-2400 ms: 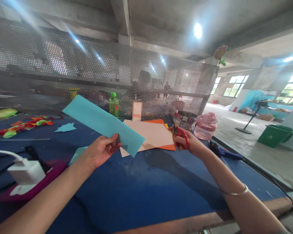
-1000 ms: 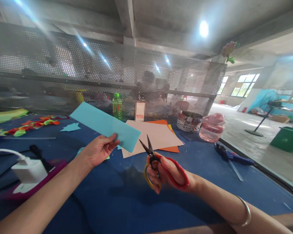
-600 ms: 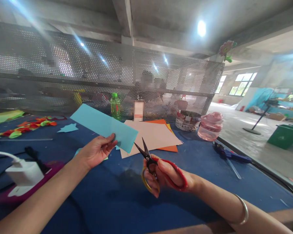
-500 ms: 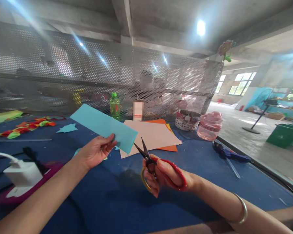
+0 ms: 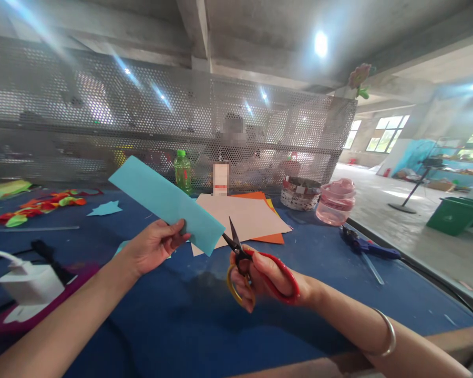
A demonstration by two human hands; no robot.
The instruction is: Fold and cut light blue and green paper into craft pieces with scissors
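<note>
My left hand [image 5: 157, 245] pinches a long strip of light blue paper [image 5: 161, 199] at its lower edge, thumb on top. The strip slants down to the right above the table. My right hand [image 5: 264, 278] grips scissors [image 5: 241, 254] with red and yellow handles, their dark blades spread apart. One blade reaches the strip's right end, its tip hidden behind the paper. Beyond the hands lies a stack of pale pink sheets [image 5: 244, 215] over orange paper [image 5: 274, 237]. A small cut piece of blue paper [image 5: 105, 208] rests to the left.
A green bottle [image 5: 182, 170], a woven basket [image 5: 299, 192] and a pink jug [image 5: 336, 202] stand along the back. A blue glue gun [image 5: 370, 245] lies at right. A white charger [image 5: 31, 283] sits on a purple power strip at left. A perforated metal screen [image 5: 161, 115] rises behind.
The blue strip has tilted more steeply, its right end dropping towards the scissors. One blade now goes behind that end. The whole view has shifted slightly.
</note>
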